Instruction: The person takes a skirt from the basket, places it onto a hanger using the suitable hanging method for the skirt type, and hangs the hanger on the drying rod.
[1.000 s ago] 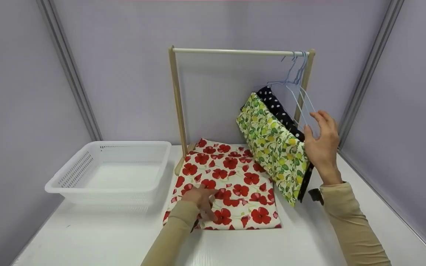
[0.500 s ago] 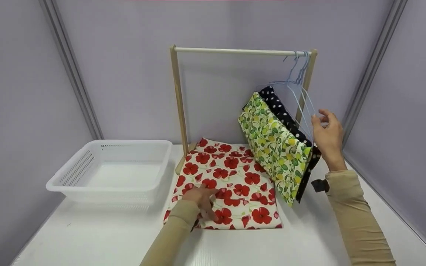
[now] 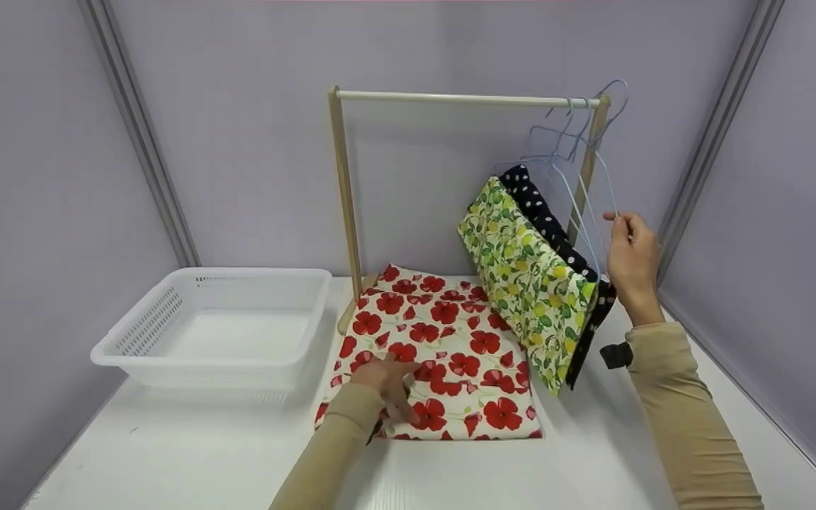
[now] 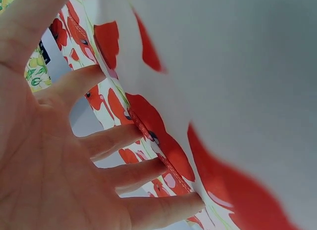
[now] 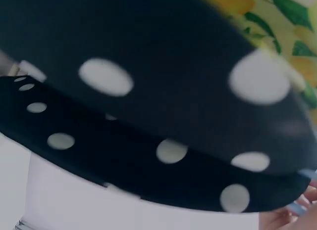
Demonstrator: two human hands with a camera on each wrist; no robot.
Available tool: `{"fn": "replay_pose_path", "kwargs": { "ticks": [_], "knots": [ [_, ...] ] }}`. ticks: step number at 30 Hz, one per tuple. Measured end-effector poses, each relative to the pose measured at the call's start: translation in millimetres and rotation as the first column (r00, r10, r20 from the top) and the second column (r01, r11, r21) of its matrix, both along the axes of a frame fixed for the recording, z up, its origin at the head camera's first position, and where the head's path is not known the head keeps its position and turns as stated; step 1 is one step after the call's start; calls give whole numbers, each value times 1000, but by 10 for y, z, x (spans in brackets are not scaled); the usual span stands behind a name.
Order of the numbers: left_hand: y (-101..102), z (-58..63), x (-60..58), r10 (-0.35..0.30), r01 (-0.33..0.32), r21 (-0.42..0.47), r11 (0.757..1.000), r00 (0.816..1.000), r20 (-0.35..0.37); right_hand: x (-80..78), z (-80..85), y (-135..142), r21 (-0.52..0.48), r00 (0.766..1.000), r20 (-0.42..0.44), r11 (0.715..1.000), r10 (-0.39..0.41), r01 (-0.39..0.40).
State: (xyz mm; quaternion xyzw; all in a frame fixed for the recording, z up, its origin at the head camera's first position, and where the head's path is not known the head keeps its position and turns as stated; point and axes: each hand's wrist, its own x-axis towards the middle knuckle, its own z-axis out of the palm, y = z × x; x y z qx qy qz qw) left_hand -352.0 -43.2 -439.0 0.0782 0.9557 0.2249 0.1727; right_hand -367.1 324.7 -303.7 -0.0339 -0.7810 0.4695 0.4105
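Note:
My left hand (image 3: 388, 382) lies on a white cloth with red poppies (image 3: 482, 343), fingers spread. In the left wrist view its fingertips touch a hem of the poppy cloth (image 4: 158, 131). My right hand (image 3: 635, 265) pinches the arm of a light-blue wire hanger (image 3: 607, 177), whose hook stands off the rail's right end. Beside that hand, a lemon-print cloth (image 3: 521, 273) and a black polka-dot cloth (image 3: 530, 202) hang folded over hangers. The polka-dot cloth (image 5: 173, 111) fills much of the right wrist view, hiding most of the right hand there.
A small clothes rack with a white rail (image 3: 450, 98) and wooden posts (image 3: 344, 191) stands at the back. A white perforated basket (image 3: 210, 362) sits to the left on the white table (image 3: 224, 453). Grey walls (image 3: 238, 142) enclose the table behind and at both sides.
My right hand has moved slightly right and closed its fingertips on one blue hanger. That hanger's hook has come off the rail, up and rightward. The left hand has stayed in place.

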Motion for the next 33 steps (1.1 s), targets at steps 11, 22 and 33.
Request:
{"fn": "replay_pose_path", "kwargs": {
  "ticks": [11,22,33],
  "knots": [
    [42,-11,45,44,-45,49,998,999,25,22,-253,60,-61,999,-20,998,-27,26],
    [98,16,137,66,-66,22,998,998,7,21,-527,158,12,977,-212,1000,24,-22],
    [142,-6,156,68,-68,-7,998,997,26,72,-627,226,4,954,-288,997,80,-83]
  ]
}}
